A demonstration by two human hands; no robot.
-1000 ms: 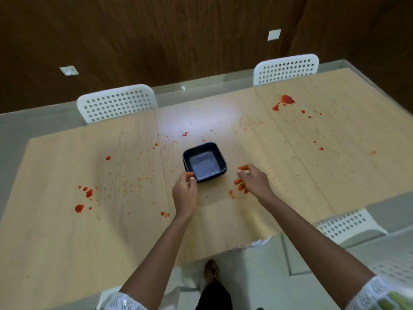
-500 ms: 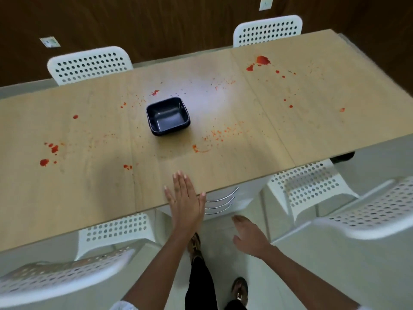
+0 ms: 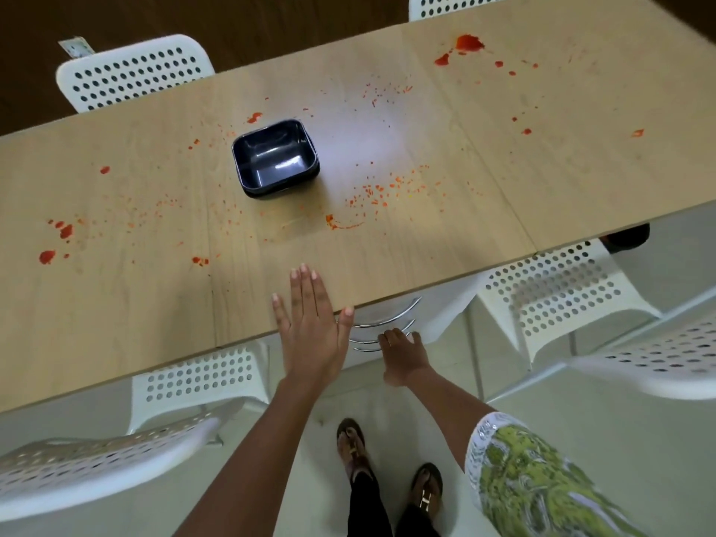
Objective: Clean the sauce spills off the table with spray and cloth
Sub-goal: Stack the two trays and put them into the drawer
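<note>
Two bare hands show, and neither carries a spray bottle or a cloth; neither tool appears anywhere in view. The left hand (image 3: 310,323) lies flat on the near edge of the wooden table (image 3: 503,180), fingers straight and close together, thumb out over the rim. The right hand (image 3: 403,354) is below the tabletop, reaching toward the curved chrome handles (image 3: 387,323) of a white drawer unit under the table; its fingers look loosely bent and apart, not yet around a handle, though the angle makes that hard to confirm.

Red sauce spills (image 3: 360,195) lie all over the tabletop: a spatter band and a smear right of the empty dark square bowl (image 3: 276,158), larger blobs near the far right corner (image 3: 467,44), and drops at the left end (image 3: 54,242). None looks wiped.

My reading is that the cleaning proper has not started; the step in hand is fetching supplies, probably from the drawers. The next move calls for the right hand to hook a handle and pull, while the left steadies against the table. The bowl stands among the spatters and would likely need lifting aside before wiping.

White perforated chairs (image 3: 135,71) ring the table.
</note>
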